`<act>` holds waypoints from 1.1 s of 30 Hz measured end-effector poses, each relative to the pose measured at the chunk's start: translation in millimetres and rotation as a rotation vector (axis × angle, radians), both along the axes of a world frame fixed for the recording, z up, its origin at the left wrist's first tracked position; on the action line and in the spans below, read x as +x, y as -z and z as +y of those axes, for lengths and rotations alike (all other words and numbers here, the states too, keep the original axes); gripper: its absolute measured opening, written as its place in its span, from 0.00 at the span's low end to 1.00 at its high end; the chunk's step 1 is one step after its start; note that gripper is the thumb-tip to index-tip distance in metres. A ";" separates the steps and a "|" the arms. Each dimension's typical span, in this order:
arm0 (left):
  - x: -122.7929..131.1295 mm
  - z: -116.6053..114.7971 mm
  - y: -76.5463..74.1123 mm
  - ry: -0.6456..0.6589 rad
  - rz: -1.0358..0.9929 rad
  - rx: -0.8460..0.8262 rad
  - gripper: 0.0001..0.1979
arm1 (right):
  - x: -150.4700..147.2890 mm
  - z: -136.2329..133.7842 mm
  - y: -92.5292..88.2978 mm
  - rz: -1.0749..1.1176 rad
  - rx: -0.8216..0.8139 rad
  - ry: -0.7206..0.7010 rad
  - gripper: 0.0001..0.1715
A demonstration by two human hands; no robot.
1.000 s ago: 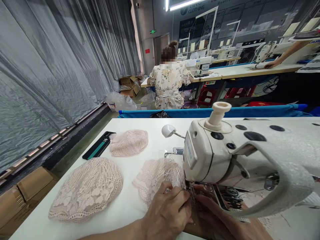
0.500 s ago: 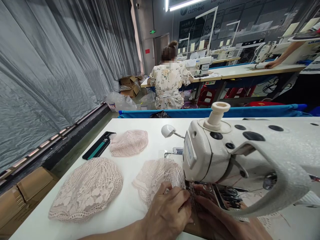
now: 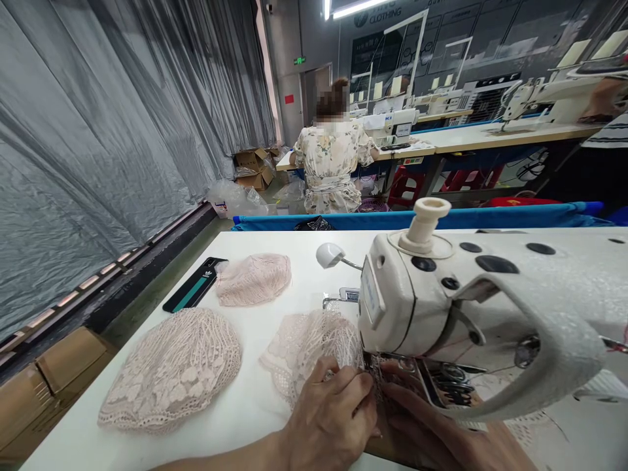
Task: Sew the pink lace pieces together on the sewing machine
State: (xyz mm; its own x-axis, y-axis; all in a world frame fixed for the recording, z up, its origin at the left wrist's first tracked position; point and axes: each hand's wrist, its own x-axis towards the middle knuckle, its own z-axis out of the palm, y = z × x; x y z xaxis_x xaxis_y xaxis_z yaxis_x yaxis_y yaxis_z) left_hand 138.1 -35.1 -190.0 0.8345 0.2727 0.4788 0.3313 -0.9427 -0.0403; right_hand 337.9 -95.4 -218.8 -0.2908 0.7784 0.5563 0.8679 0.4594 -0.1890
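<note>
A pale pink lace piece (image 3: 310, 340) lies on the white table and runs in under the head of a white sewing machine (image 3: 392, 294). My left hand (image 3: 331, 412) is closed on its near edge, fingers curled, just left of the needle area. From the right, my right hand (image 3: 432, 418) reaches beneath the machine head. Its fingers point at the needle area and pinch the lace close to my left fingertips; the machine partly hides them. The needle and presser foot cannot be made out. Further left rest a rounded lace piece (image 3: 171, 369) and a smaller pink lace piece (image 3: 255, 280).
A black-and-teal phone (image 3: 193, 286) touches the small lace piece. A white lamp (image 3: 330, 255) sticks out left of the machine. Cardboard boxes (image 3: 69, 366) stand below the table's left edge. Ahead, a person in a floral dress (image 3: 331, 163) sits at another machine.
My hands and the lace stay almost in place. At the far right, another person's hand has drawn back from the machine bed toward the right.
</note>
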 end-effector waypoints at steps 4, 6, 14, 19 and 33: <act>0.4 -0.5 -0.5 0.000 -0.020 -0.009 0.06 | 0.5 0.5 1.8 -0.002 0.002 -0.009 0.12; 0.5 -0.5 -0.8 0.001 -0.012 -0.013 0.07 | 0.4 0.7 3.0 0.001 0.008 -0.008 0.13; 0.6 0.4 -1.1 0.006 -0.006 -0.011 0.07 | 0.9 -2.2 -5.7 -0.005 0.017 0.014 0.13; 1.0 -1.3 -0.3 -0.006 -0.041 -0.035 0.06 | 3.2 -1.8 -1.2 -0.009 -0.016 0.000 0.12; 0.1 0.4 1.2 0.000 0.005 -0.001 0.07 | 3.2 -0.8 8.8 -0.022 0.003 0.000 0.10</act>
